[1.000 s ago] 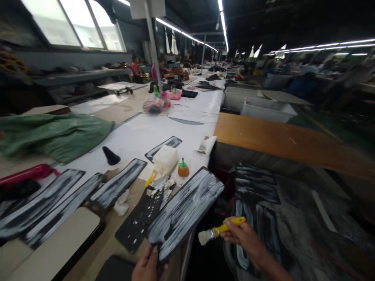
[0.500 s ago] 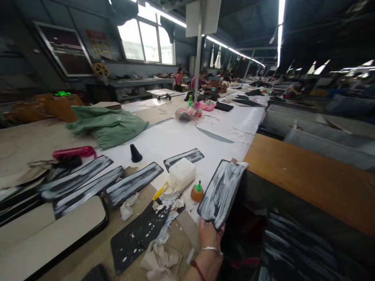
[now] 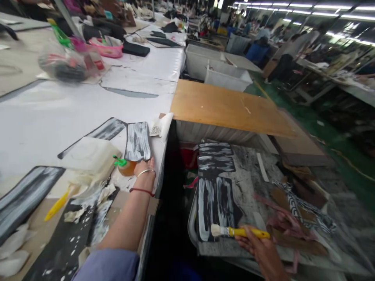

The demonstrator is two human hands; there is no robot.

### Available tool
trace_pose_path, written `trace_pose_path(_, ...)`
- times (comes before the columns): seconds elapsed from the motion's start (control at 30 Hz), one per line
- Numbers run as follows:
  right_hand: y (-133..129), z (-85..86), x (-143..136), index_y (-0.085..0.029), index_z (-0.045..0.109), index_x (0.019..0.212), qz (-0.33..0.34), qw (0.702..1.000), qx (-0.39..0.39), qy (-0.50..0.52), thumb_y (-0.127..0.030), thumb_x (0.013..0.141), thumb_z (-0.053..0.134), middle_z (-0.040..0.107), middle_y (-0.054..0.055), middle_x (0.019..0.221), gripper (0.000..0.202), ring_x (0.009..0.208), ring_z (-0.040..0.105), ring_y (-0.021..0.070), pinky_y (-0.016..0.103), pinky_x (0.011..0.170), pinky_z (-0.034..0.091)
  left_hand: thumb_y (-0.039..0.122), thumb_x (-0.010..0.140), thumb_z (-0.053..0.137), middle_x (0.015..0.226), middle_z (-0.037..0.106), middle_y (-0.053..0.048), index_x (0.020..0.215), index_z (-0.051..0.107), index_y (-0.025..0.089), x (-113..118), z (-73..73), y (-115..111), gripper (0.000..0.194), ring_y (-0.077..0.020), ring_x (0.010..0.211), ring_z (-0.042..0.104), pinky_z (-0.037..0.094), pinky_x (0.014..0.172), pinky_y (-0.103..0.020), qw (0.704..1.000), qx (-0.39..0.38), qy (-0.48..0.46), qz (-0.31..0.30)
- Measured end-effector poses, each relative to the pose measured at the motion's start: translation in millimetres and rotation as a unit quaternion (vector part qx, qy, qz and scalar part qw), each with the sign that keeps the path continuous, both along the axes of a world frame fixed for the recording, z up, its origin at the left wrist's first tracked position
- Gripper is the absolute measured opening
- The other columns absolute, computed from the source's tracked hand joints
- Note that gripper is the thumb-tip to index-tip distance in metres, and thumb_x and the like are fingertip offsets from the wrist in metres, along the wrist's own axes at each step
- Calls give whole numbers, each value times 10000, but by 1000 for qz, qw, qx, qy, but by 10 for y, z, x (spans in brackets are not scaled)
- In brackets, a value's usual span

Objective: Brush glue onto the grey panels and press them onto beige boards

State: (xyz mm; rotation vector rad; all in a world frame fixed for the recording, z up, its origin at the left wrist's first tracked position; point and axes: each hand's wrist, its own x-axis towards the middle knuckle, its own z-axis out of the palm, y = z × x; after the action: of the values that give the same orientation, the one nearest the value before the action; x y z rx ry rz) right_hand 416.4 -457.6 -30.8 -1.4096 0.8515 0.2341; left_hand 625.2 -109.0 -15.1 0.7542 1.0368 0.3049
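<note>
My left hand (image 3: 145, 168) is at the near edge of a small black panel (image 3: 138, 140) streaked with white paste, its fingers closed on that edge and partly hidden. Just left of the hand is an orange-brown bottle (image 3: 127, 168) with a green nozzle. In my right hand (image 3: 253, 242) is a paintbrush (image 3: 231, 232) with a yellow handle, its pale bristles over the lower left corner of a larger white-streaked black piece (image 3: 215, 205). That piece lies on a grey board, below smaller streaked strips (image 3: 216, 156).
A white plastic jug (image 3: 90, 154) lies near a second yellow-handled brush (image 3: 57, 205) and a white-spattered black sheet (image 3: 66, 242). Fabric scraps (image 3: 293, 226) cover the board's right side. Beyond stand a brown wooden panel (image 3: 225, 105) and grey bins (image 3: 228, 78). A dark gap separates table and board.
The view has swung right and down. My left hand has brought the streaked panel down onto the white table beside the bottle. My right hand with the brush has come into view.
</note>
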Motion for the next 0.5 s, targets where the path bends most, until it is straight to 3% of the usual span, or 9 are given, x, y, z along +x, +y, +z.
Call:
trace_pose_path(0.13,55,14,47,-96,600,897,13,1000,7,-1,-467,569,769,689,92,783,523,730,658,219,257,633,562,78,883,387,916,589,-48,1047,484,108,-153,-37,-55,193,-78,716,592,518,590,-189,999,-30,28,28)
trace_pose_path(0.27,188,96,161,-97,597,908,57,998,11,-15,-493,607,738,686,89,780,517,759,656,220,256,652,558,31,850,419,639,551,5,790,487,102,-466,8,-208,114,-42,560,573,500,534,-128,998,-61,20,-16)
trace_pose_path(0.4,400,195,239,-103,607,896,120,992,16,-28,-495,604,736,684,82,777,505,768,653,217,248,656,556,67,790,528,486,531,27,642,479,119,-982,116,-278,164,-39,395,516,421,377,-95,994,-77,-14,-76)
trace_pose_path(0.5,511,143,232,-135,629,866,170,985,15,-27,-518,554,746,684,85,799,508,792,651,252,310,708,565,105,669,670,468,572,0,584,505,112,-1481,195,-257,186,-66,362,520,388,325,-120,993,-78,-37,-78)
